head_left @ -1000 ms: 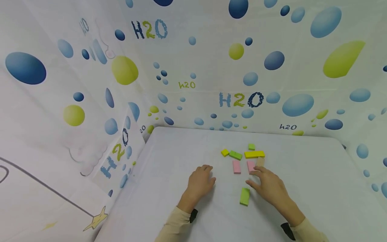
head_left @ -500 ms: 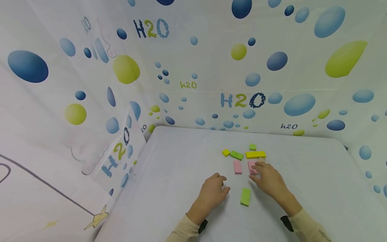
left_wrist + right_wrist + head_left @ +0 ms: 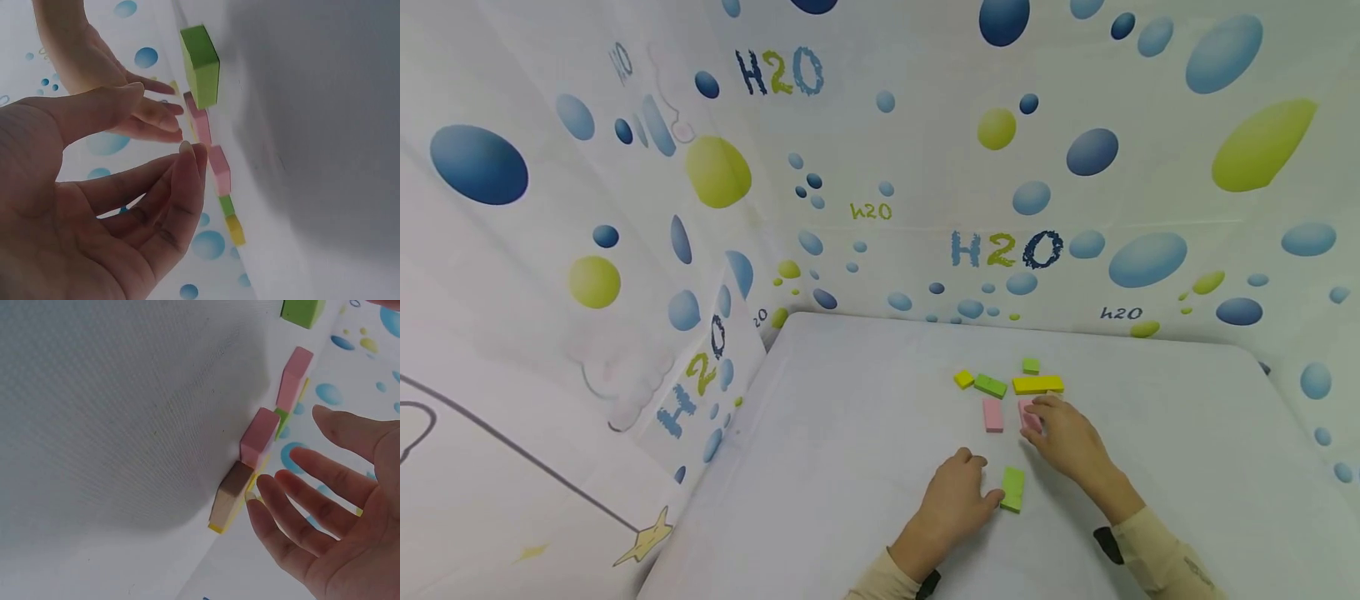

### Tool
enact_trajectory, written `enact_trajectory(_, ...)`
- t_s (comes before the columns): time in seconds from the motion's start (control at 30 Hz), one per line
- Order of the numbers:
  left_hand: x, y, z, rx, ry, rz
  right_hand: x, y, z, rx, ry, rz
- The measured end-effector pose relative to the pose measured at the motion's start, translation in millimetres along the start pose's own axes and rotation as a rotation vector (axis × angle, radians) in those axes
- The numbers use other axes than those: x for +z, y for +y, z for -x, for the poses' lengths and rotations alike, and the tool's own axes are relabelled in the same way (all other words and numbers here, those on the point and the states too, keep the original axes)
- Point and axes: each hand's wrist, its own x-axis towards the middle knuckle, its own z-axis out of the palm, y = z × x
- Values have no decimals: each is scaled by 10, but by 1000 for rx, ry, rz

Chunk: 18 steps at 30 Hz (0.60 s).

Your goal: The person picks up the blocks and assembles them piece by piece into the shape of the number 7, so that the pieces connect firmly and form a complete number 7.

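In the head view my left hand (image 3: 953, 504) hovers just left of a light green block (image 3: 1012, 490), its thumb right by the block's edge. The left wrist view shows that hand's fingers loosely bent, with nothing between them. My right hand (image 3: 1069, 440) is over the right of two pink blocks (image 3: 1027, 412), covering part of it. A natural wood block (image 3: 231, 494) stands beside that pink block in the right wrist view and is mostly hidden by the hand in the head view. The right fingers are spread and relaxed, holding nothing.
Another pink block (image 3: 992, 416) lies to the left. Behind are a long yellow block (image 3: 1037, 385), a green block (image 3: 991, 386), a small yellow block (image 3: 964, 379) and a small green block (image 3: 1031, 366). A patterned curtain (image 3: 910, 242) borders the white table (image 3: 835, 433).
My left hand has moved right and nearer, up to the light green block. My right hand has shifted slightly toward the back, over the pink and wood blocks. The blocks keep their arrangement.
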Motion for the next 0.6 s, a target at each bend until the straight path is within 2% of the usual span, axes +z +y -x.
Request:
enact_trajectory(0.1, 33, 58, 22, -1, 2, 15, 16, 15, -15, 4, -6, -1)
enact_trajectory(0.23, 91, 157, 38, -36, -12, 44, 37, 41, -23, 8, -8, -7)
enact_trajectory(0.37, 174, 265, 43, -65, -14, 12, 57, 75, -41, 16, -5, -14)
enact_trajectory(0.6, 333, 343, 78, -96, 78, -31, 99, 111, -76, 17, -1, -21)
